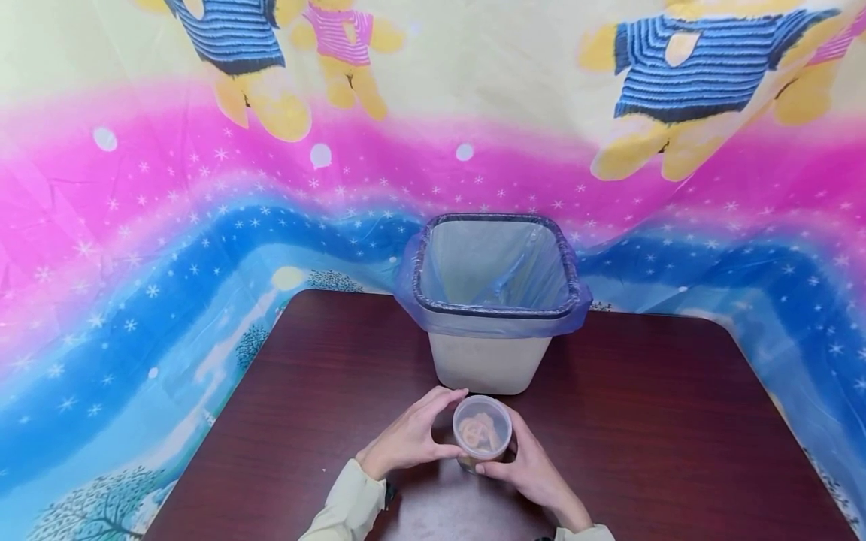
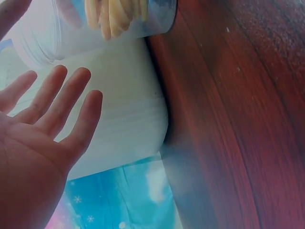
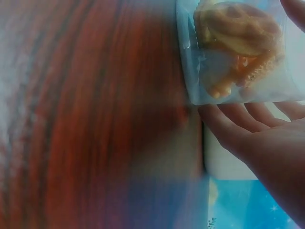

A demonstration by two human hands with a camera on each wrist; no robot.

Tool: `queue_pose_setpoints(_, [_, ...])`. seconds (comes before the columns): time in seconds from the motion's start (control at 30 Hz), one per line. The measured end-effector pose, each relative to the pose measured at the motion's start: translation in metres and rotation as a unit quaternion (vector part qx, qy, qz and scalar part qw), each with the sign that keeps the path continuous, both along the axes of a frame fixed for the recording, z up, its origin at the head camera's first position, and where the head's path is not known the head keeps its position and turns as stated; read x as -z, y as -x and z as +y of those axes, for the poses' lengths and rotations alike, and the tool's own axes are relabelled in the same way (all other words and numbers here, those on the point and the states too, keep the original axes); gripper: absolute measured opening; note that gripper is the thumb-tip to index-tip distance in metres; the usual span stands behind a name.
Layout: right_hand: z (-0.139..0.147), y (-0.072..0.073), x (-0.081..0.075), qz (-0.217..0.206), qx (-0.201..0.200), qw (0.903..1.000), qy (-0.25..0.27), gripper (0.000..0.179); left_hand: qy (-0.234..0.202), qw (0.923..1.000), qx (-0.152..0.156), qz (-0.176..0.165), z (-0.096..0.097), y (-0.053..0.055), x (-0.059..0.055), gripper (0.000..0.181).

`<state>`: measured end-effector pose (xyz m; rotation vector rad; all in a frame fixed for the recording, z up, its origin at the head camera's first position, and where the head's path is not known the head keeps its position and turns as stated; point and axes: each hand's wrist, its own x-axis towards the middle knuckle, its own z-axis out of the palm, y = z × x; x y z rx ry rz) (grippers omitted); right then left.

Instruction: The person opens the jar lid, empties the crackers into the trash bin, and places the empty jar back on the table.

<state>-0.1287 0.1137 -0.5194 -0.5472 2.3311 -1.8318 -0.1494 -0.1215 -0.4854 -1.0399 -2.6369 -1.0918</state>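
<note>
A clear, round plastic jar [image 1: 482,428] with a translucent lid stands between both hands near the middle of the dark table. Tan, twisted snack-like pieces [image 3: 238,28] show through its wall. My right hand [image 1: 534,462] holds the jar from the right, thumb at the front and fingers around the far side. On the left, my left hand [image 1: 416,436] reaches toward the jar with its thumb by the near side. In the left wrist view, that hand's fingers [image 2: 66,100] are spread and fairly straight, with space between them and the jar wall [image 2: 159,16].
Just behind the jar stands a pale bin [image 1: 490,361] lined with a bluish plastic bag [image 1: 575,315] under a dark rim. The reddish-brown table [image 1: 649,436] has rounded far corners. A printed cloth [image 1: 203,248] with bears and snowflakes hangs behind and beside it.
</note>
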Motion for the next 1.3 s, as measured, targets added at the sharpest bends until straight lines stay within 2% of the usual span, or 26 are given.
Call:
queue_pose_setpoints(0.33, [0.0, -0.001, -0.001, -0.013, -0.003, 0.9999, 0.007, 0.094, 0.001, 1.0, 0.004, -0.009, 0.005, 0.001, 0.002, 0.088])
queue_pose_setpoints(0.5, [0.001, -0.003, -0.003, -0.021, -0.005, 0.9998, 0.004, 0.093, -0.001, 0.9993, 0.01, -0.036, 0.011, 0.001, 0.002, 0.092])
queue_pose_setpoints(0.63, [0.001, -0.003, -0.003, -0.024, -0.005, 0.9997, 0.0, 0.092, -0.003, 0.9989, 0.016, -0.045, 0.016, 0.001, 0.003, 0.095])
queue_pose_setpoints(0.9, [0.003, -0.002, 0.0, -0.005, -0.013, 0.9999, 0.007, 0.092, -0.001, 0.9978, 0.019, -0.063, 0.027, 0.003, 0.005, 0.102])
queue_pose_setpoints(1.17, [0.004, -0.002, 0.002, 0.014, -0.011, 0.9998, 0.004, 0.09, 0.009, 0.9984, 0.021, -0.051, 0.032, 0.002, 0.005, 0.108])
queue_pose_setpoints(1.3, [0.003, -0.002, 0.001, 0.004, 0.0, 1.0, 0.001, 0.09, 0.01, 0.9982, 0.02, -0.055, 0.032, 0.002, 0.005, 0.108])
